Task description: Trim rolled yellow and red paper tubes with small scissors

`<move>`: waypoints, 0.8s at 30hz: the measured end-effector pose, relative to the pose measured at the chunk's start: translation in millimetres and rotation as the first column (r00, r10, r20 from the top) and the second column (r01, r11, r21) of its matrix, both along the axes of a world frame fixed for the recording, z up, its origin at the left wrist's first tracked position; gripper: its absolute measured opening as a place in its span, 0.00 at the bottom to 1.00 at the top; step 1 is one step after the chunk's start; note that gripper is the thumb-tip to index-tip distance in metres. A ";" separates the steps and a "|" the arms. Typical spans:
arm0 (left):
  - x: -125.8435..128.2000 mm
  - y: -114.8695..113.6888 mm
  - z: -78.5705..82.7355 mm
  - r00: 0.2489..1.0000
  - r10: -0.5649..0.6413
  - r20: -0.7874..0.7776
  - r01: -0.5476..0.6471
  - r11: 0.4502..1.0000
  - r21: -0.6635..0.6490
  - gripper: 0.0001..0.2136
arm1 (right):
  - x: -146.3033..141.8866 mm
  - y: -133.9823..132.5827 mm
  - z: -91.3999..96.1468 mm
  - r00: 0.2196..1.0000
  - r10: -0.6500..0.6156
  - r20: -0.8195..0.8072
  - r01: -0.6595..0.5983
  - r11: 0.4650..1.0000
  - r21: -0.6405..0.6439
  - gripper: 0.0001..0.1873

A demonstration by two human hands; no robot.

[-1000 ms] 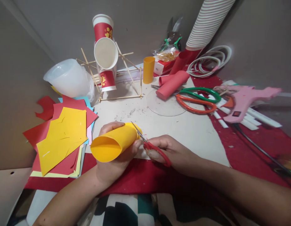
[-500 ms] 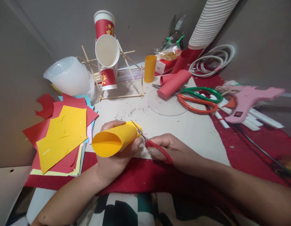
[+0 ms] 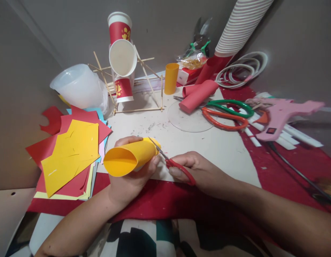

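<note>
My left hand point(image 3: 129, 182) is wrapped round a yellow paper tube point(image 3: 144, 153), held tilted with its wide open end toward me and to the left. My right hand point(image 3: 199, 171) grips a pair of small scissors point(image 3: 183, 169) by the red handles. Their metal blades lie across the tube's far right end, near my left thumb. Whether the blades cut into the paper I cannot tell. Both hands are over the front edge of the pale work surface point(image 3: 221, 153).
Coloured paper sheets point(image 3: 74, 153) pile up at left. Behind stand paper cups point(image 3: 123, 58) within a stick frame point(image 3: 138, 110) and another yellow tube point(image 3: 171, 78). At right lie red tubes point(image 3: 199, 96), larger scissors point(image 3: 225, 119) and a pink glue gun point(image 3: 284, 114) with its cord.
The yellow tube has shifted very slightly up and left in my left hand. My right hand and the scissors stay almost in place.
</note>
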State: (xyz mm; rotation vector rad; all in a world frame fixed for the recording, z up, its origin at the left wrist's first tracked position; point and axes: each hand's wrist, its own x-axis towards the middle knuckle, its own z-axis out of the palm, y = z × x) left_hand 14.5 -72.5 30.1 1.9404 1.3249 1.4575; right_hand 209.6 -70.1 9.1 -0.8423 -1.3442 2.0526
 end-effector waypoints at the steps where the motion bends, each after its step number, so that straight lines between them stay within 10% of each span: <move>1: -0.2 0.0 0.1 1.000 -0.002 -0.002 0.002 1.000 0.000 0.22 | 0.2 0.0 -0.4 1.000 0.001 0.003 -0.001 1.000 0.004 0.28; 24: -1.2 2.4 -1.8 0.999 -0.029 -0.015 0.030 0.999 0.033 0.23 | -2.7 -0.9 -1.1 0.999 -0.042 0.017 0.041 0.997 0.066 0.31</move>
